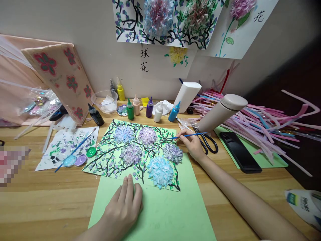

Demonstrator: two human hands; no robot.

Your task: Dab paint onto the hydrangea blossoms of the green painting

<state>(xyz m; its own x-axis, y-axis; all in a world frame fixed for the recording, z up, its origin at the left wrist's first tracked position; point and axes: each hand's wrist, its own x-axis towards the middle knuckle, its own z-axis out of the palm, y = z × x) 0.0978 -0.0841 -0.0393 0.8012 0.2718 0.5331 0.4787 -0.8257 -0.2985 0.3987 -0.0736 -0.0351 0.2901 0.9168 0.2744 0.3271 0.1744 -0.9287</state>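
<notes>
A painting point(104, 164) of dark branches and small leaves, with several fluffy paper flowers in blue, pink and purple, lies on a light green sheet point(170, 214). My right hand point(193, 145) pinches a blue paintbrush point(199, 134), its tip at the painting's upper right, near a dark purple flower point(173, 153). My left hand point(126, 199) rests with fingers stretched out at the painting's lower edge. To the left, a paint-stained paper point(57, 144) bears a second blue brush point(81, 144) and green point(91, 152), purple point(80, 160) and light blue point(69, 161) paint dishes.
Several paint bottles, including a green one point(130, 110) and a blue one point(174, 112), stand behind the painting. Black-handled scissors point(213, 145), a tilted flask point(220, 112), a phone point(239, 150) and pink pipe cleaners point(265, 124) are at the right. A flowered box point(60, 78) leans at the left.
</notes>
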